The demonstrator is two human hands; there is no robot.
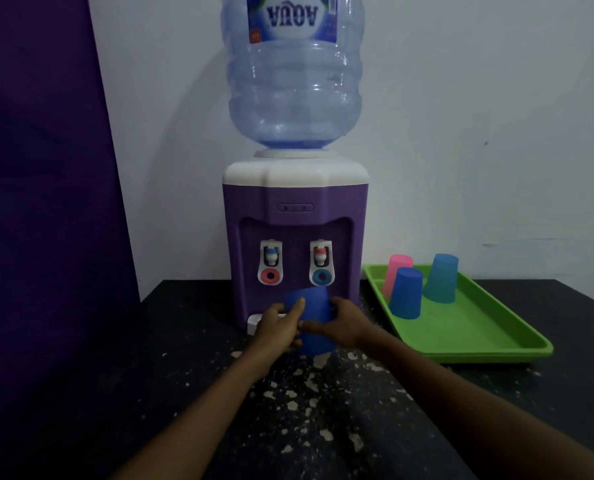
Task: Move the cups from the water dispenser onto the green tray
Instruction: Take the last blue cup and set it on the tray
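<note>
on the near, paint-speckled black tabletop (pixel 306 410) both forearms reached forward and met at the foot of the purple water dispenser (pixel 295 216). the left hand (pixel 278 325) and the right hand (pixel 340 322) were both wrapped around blue plastic cups (pixel 311 320), apparently a stack of inverted ones: the left fingers (pixel 297 306) lay across the front of the upper cup (pixel 307 301), while the right hand closed on its right side. whether each hand gripped a different cup in the stack could not be told.

the stack stood upright, its long axis vertical, over the white drip tray (pixel 254 320) and below the two taps (pixel 297 258). the green tray (pixel 479 327) lay to the right of the grip, just beside the dispenser, so the right hand was the nearer one for the carry, which would probably run sideways and slightly back.

farther off on that tray three cups already stood upside down: a blue cup (pixel 405 292) in front, a pink cup (pixel 396 271) behind it, and a teal cup (pixel 441 278) to their right. the open floor of the tray nearer the person looked like the easiest landing spot.
</note>
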